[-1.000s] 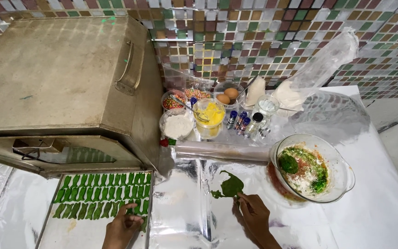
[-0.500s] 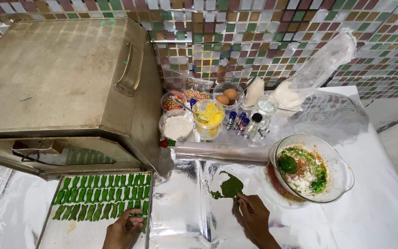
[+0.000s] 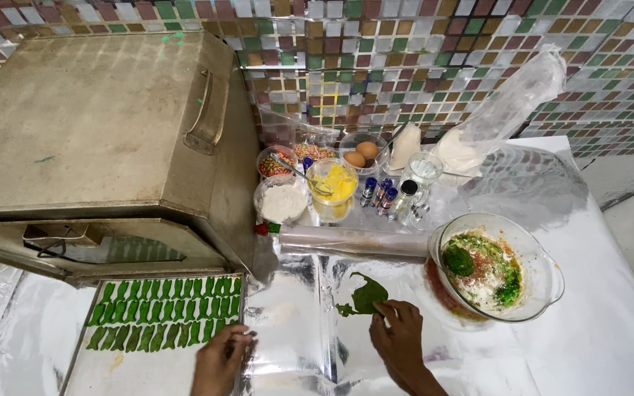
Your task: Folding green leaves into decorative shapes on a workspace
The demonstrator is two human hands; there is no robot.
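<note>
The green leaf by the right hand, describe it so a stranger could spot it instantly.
Start at the big metal oven and look right along the foil-covered table. Before the glass bowl, one flat green leaf lies alone, touched by the right hand, unlike the rolled green pieces on the tray.
</note>
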